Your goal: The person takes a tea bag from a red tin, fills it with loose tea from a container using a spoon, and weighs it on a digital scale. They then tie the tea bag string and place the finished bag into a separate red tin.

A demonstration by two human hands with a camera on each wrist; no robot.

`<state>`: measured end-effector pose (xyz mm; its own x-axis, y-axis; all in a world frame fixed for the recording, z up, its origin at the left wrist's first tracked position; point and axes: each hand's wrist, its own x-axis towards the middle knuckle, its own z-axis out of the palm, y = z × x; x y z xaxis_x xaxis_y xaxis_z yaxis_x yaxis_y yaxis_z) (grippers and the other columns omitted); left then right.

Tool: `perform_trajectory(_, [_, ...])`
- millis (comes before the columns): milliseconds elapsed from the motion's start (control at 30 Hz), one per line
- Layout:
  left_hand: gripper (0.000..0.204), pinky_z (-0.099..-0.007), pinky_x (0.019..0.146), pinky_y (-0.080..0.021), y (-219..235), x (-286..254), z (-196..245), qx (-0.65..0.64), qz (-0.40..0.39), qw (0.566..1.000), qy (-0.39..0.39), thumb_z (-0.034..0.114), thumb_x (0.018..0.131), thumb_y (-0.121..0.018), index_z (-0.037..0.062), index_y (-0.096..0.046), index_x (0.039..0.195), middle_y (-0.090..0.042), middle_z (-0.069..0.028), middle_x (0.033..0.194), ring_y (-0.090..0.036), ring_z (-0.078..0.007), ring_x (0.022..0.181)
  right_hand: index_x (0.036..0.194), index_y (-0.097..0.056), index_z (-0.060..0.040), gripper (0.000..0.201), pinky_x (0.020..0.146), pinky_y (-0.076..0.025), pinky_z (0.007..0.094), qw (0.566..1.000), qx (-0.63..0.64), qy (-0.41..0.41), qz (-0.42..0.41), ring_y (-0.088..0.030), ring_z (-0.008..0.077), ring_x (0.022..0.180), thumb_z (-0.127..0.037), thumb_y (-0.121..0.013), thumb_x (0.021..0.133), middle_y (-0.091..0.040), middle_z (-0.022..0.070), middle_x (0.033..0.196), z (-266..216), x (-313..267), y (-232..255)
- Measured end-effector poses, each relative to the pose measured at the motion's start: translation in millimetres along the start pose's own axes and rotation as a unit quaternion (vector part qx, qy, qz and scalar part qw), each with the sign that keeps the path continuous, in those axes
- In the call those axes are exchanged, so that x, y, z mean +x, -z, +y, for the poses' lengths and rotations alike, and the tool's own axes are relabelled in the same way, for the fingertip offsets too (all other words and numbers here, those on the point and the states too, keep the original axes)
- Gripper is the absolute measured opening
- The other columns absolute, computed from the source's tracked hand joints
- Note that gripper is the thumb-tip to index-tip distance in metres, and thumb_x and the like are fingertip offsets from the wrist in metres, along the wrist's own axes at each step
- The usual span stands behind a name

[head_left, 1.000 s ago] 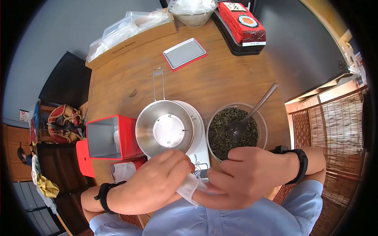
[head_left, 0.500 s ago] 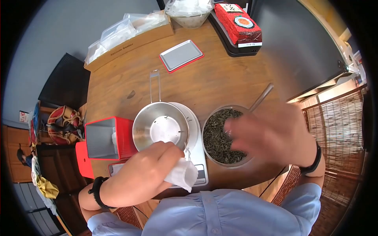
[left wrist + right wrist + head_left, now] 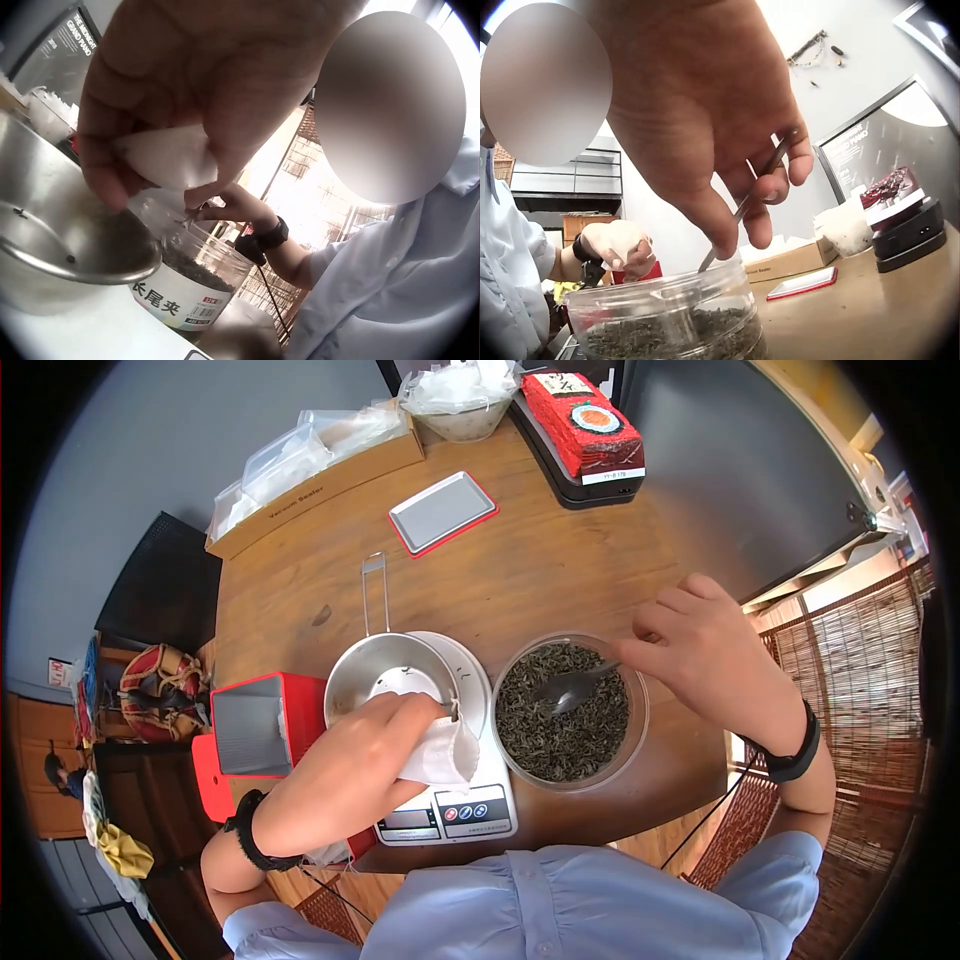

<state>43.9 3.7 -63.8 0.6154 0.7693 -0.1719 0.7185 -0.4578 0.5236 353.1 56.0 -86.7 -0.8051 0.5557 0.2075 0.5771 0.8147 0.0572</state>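
The left hand (image 3: 345, 778) pinches a small white cloth pouch (image 3: 446, 755) over the near rim of a steel pan (image 3: 345, 678). A few dark leaf bits lie in the pan, which rests on a white scale (image 3: 500, 800). At the right, the right hand (image 3: 705, 655) holds the handle of a metal spoon (image 3: 570, 690), its bowl on the dark dried leaves (image 3: 560, 750) in a clear round jar (image 3: 640, 735). In the right wrist view the spoon handle (image 3: 742, 206) passes between thumb and fingers.
An open red tin (image 3: 305, 710) stands left of the pan. Farther back are a red-edged tray (image 3: 443, 513), a carton of plastic bags (image 3: 320, 495), a bowl with plastic (image 3: 465, 420) and a red package (image 3: 585, 430) on a black device.
The right hand has left the white pouch, moved right and taken hold of the spoon, whose handle has tilted lower. The left hand still pinches the pouch, now nearer the pan.
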Motion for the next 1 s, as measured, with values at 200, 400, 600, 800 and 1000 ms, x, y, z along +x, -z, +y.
perform_trajectory(200, [0.046, -0.0467, 0.078, -0.046, -0.2, 1.4, 0.6, 0.014, 0.004, 1.000, -0.004, 0.001, 0.069, -0.072, -0.0003, -0.046, 0.108, -0.058, -0.0214, 0.099, -0.056, -0.0400, 0.094, 0.075, -0.058, -0.0120, 0.009, 0.070, -0.039, 0.0294, 0.998, -0.053, 0.018, 0.008, -0.055, 0.0162, 0.076, -0.014, -0.062, 0.067, -0.053, 0.0004, 0.072, -16.1, -1.4, 9.8])
perform_trajectory(400, [0.047, -0.0468, 0.079, -0.045, -3.4, 2.4, 1.0, 0.029, 0.000, 1.000, -0.008, 0.000, 0.068, -0.073, -0.0002, -0.046, 0.107, -0.057, -0.0203, 0.102, -0.055, -0.0397, 0.096, 0.075, -0.060, -0.0109, 0.009, 0.069, -0.041, 0.0305, 0.998, 0.064, 0.013, -0.023, -0.057, 0.0177, 0.075, -0.013, -0.061, 0.067, -0.055, 0.0016, 0.073, -13.2, -2.0, 3.2])
perform_trajectory(600, [0.044, -0.0417, 0.080, -0.046, -1.6, 0.9, -7.5, -0.048, -0.029, 0.998, 0.022, 0.004, 0.072, -0.073, 0.0014, -0.049, 0.109, -0.058, -0.0173, 0.101, -0.057, -0.0362, 0.093, 0.087, -0.067, -0.0111, 0.018, 0.063, -0.038, 0.0341, 0.992, 0.119, -0.041, -0.015, -0.057, 0.0212, 0.072, -0.012, -0.070, 0.069, -0.058, 0.0018, 0.075, -3.6, -10.7, 9.3])
perform_trajectory(800, [0.036, -0.0322, 0.074, -0.045, -1.1, 7.1, -8.6, -0.164, -0.011, 0.986, 0.041, 0.012, 0.079, -0.074, 0.0036, -0.052, 0.106, -0.057, -0.0105, 0.091, -0.055, -0.0249, 0.081, 0.087, -0.068, -0.0086, 0.017, 0.064, -0.039, 0.0362, 0.971, 0.222, -0.089, 0.021, -0.056, 0.0244, 0.070, -0.013, -0.072, 0.071, -0.058, 0.0041, 0.072, 11.6, -19.3, 11.3])
perform_trajectory(1000, [0.039, -0.0330, 0.077, -0.046, -4.5, 19.8, -0.6, -0.158, -0.005, 0.987, 0.024, 0.008, 0.077, -0.072, 0.0034, -0.052, 0.109, -0.057, -0.0114, 0.096, -0.057, -0.0266, 0.087, 0.086, -0.070, -0.0051, 0.018, 0.063, -0.040, 0.0350, 0.956, 0.263, -0.118, 0.054, -0.056, 0.0248, 0.067, -0.011, -0.074, 0.069, -0.061, 0.0074, 0.074, 11.1, -17.8, 38.9])
